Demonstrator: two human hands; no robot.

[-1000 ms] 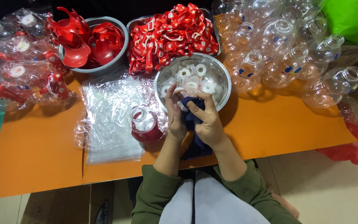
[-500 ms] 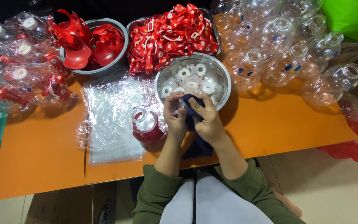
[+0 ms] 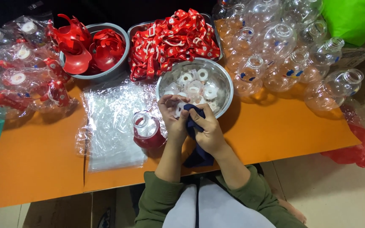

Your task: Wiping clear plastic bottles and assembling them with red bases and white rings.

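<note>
Sits at an orange table with a steel bowl of white rings at its middle. Has a heap of clear bottles to the right of the bowl and beyond it, and bagged bottles far to its left. Keeps a stack of clear plastic bags just left of the bowl, a tray of red straps behind it, and a basin of red parts behind and to the left. Stands one bottle with a red base upright at the bowl's near left.

Appears to be wiping a part, right at the bowl's near rim. Pinches a small white ring in the curled left hand. Clenches a dark blue cloth in the right hand, pressed against the ring. Needs a firm pinch on so small a piece while rubbing.
</note>
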